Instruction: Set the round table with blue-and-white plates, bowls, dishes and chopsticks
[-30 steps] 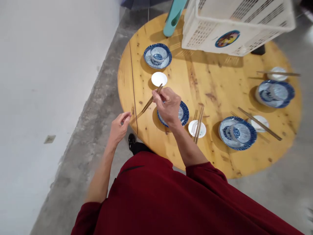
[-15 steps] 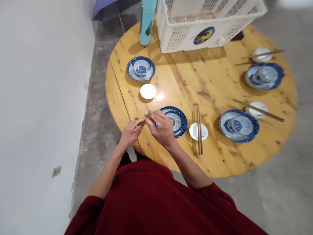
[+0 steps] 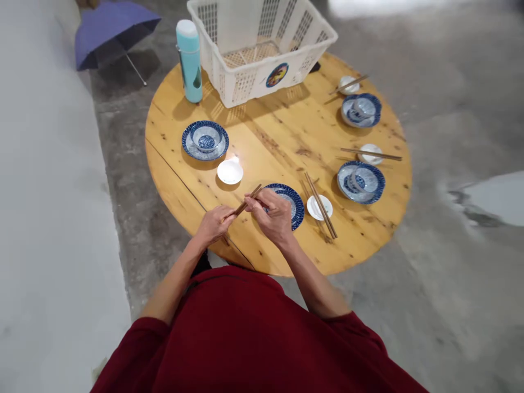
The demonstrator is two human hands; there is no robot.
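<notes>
The left hand (image 3: 215, 225) pinches the lower end of slim brown wooden chopsticks (image 3: 241, 208); the right hand (image 3: 273, 214) grips them nearer the upper end, above the round yellow wooden table (image 3: 282, 143). Beside a round blue-and-white plate (image 3: 297, 206), 2 similar sticks (image 3: 322, 206) cross a small white dish (image 3: 313, 209).

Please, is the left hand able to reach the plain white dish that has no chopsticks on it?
Probably yes: the white dish lies just beyond the left hand, with nothing visibly between them, though that hand is holding chopsticks.
</notes>
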